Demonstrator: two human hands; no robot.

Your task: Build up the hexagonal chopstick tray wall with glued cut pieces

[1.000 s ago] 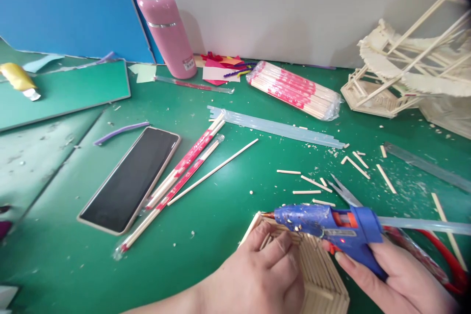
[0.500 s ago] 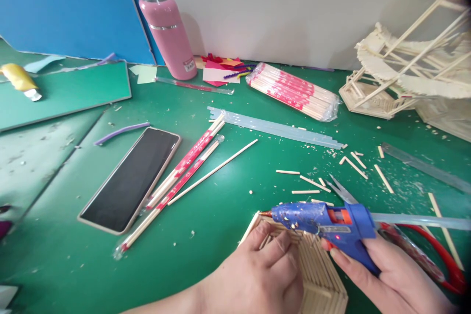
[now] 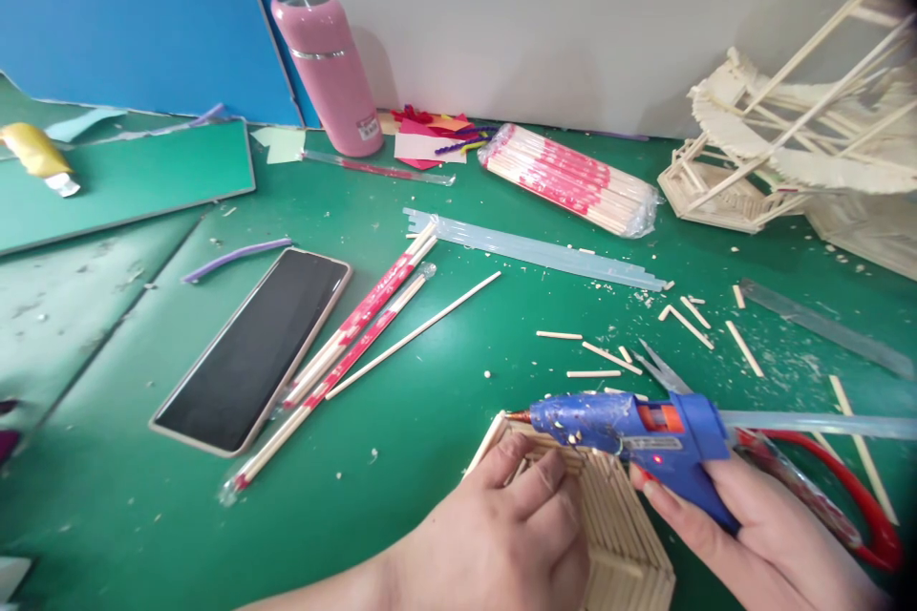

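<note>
My left hand [image 3: 508,525] is closed, its fingers bent at the rim of a many-sided tray built of thin wooden sticks [image 3: 630,535]. The fingertips are hidden, so whether they also pinch a loose stick does not show. In my right hand [image 3: 759,525] is a blue hot glue gun [image 3: 630,430], held by the handle with its red light lit. Its copper nozzle touches or nearly touches the tray's upper left corner, just above my left fingers. A clear glue stick [image 3: 817,424] juts from the gun's back. Red-handled scissors [image 3: 878,506] lie partly under the gun and right hand.
Cut stick pieces [image 3: 594,374] litter the green table [image 3: 401,439]. Clear glue sticks [image 3: 537,248], wrapped sticks [image 3: 365,315], a phone [image 3: 254,353], a bundled stick pack [image 3: 569,179] and a pink flask [image 3: 333,76] lie or stand beyond. A stick-built model [image 3: 745,143] stands far right.
Almost nothing differs. The view has shifted very slightly; both hands, the glue gun and the tray keep their places.
</note>
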